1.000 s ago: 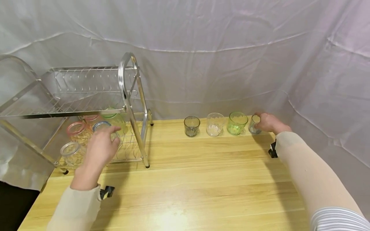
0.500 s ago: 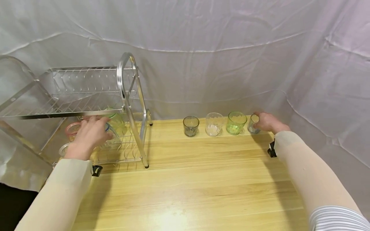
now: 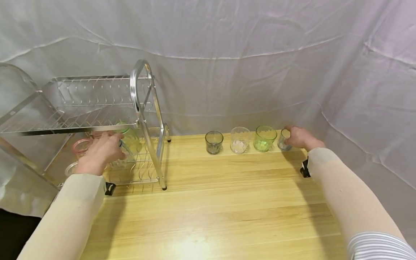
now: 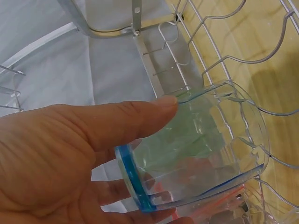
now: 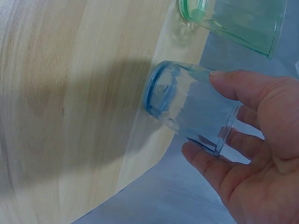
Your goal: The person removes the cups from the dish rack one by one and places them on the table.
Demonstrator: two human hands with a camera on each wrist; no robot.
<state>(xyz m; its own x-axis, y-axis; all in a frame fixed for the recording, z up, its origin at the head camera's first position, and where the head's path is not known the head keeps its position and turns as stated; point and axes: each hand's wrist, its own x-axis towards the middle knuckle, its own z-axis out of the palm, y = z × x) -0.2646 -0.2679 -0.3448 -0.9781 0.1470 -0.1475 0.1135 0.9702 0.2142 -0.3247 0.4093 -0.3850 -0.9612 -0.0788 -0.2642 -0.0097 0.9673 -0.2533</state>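
Observation:
In the rack's lower tier, my left hand [image 3: 101, 151] holds a clear glass with a blue base [image 4: 201, 135]. The thumb lies along its wall and the fingers go round the far side by the blue base. This glass stands upside down on the wires, base up. At the far right of the table, my right hand [image 3: 301, 138] grips a bluish glass [image 5: 191, 105] near its rim, thumb on one side and fingers on the other. That glass stands upright beside a green glass [image 3: 264, 139].
A clear glass [image 3: 239, 140] and a dark grey glass [image 3: 213, 142] continue the row along the table's back edge. The two-tier metal rack [image 3: 147, 135] stands at left, also holding a red-rimmed glass [image 3: 81, 145] and a green glass [image 3: 131, 139]. A grey curtain [image 3: 227, 65] hangs behind.
My left hand has moved down and further into the rack's lower tier, onto the blue-based glass. The right hand stays at its glass.

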